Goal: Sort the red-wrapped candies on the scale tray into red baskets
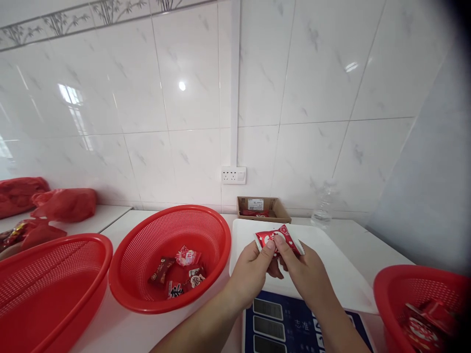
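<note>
Both my hands hold one small red and white candy packet (280, 239) above the white platform (331, 255) of a scale. My left hand (252, 272) pinches its left end with thumb and fingers. My right hand (300, 272) pinches its middle and right side. The scale's blue display panel (290, 326) lies just below my wrists. A red mesh basket (147, 279) to the left holds several wrapped candies (180, 272).
Another red basket (47, 284) sits at the far left, and a third red basket (415, 289) with red packets is at the right edge. A cardboard box (263, 208), a clear plastic bottle (324, 206) and red bags (64, 203) stand by the tiled wall.
</note>
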{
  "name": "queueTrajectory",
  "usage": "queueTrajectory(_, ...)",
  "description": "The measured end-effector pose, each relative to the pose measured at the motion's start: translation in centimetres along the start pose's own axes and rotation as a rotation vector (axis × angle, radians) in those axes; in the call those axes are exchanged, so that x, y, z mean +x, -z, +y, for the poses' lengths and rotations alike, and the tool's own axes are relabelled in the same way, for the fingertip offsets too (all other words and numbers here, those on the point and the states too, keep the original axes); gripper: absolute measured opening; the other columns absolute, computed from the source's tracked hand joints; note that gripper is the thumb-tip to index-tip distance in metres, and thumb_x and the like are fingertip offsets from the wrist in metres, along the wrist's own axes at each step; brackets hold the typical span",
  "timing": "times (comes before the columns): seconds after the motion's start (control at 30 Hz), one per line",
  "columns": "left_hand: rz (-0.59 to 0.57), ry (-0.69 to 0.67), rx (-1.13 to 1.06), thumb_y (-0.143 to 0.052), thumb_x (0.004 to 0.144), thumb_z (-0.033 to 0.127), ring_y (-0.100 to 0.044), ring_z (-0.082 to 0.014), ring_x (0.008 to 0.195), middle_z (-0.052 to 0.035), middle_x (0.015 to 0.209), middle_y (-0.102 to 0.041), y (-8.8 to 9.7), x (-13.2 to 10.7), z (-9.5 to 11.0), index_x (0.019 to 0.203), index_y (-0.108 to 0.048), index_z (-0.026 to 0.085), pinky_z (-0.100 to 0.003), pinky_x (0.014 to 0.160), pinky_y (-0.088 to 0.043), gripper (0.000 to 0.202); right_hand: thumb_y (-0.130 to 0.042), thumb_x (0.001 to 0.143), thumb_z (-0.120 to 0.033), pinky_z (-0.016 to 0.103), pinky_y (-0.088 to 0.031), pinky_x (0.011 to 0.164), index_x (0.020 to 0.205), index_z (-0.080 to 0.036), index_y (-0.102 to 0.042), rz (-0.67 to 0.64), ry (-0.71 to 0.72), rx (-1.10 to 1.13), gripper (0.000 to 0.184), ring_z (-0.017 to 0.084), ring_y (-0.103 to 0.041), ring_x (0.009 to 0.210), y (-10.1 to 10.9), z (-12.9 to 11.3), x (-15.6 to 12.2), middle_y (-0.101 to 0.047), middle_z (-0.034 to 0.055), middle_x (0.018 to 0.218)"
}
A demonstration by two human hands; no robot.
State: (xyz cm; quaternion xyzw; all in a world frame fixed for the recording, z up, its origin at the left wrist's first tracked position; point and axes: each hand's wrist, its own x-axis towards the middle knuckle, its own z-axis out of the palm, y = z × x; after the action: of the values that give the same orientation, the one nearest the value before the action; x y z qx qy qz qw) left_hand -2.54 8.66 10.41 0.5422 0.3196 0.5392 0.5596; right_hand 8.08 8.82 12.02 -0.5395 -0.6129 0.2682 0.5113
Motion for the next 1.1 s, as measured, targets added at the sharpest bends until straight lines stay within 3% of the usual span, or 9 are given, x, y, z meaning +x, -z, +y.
queueTrajectory(0.5,-0.001,-0.001,0.023,-0.045,0.08,0.058,-0.047,-0.0092,0.051,0.0029,0.053,-0.048,0.08,0.22,-0.24,0.074,-0.05,0.014,-0.022,0.055,-0.038,0.044,-0.052,0.07,-0.06,0.025,-0.035,0.043,0.049,-0.022,-0.045,0.03,-0.037,0.064,0.043,0.013,-0.043,0.04,-0.23,-0.41,-0.17,-0.048,-0.0031,0.039)
queueTrajectory(0.9,0.006,-0.001,0.033,-0.045,0.08,0.059,-0.048,-0.0097,0.051,0.0029,0.053,-0.048,0.13,0.27,-0.41,0.074,-0.049,0.015,-0.022,0.055,-0.038,0.045,-0.045,0.072,-0.065,0.026,-0.034,0.043,0.051,-0.022,-0.044,-0.009,0.042,0.004,0.048,0.014,-0.044,0.041,0.01,0.52,0.16,-0.049,-0.0022,0.041)
queueTrajectory(1.1,0.005,-0.025,0.062,-0.045,0.08,0.058,-0.048,-0.0097,0.053,0.0024,0.056,-0.048,0.16,0.23,-0.36,0.076,-0.05,0.015,-0.022,0.056,-0.039,0.044,-0.044,0.075,-0.062,0.026,-0.034,0.046,0.053,-0.022,-0.043,0.031,0.057,-0.013,0.045,0.013,-0.043,0.043,0.17,0.26,-0.13,-0.048,-0.0037,0.042)
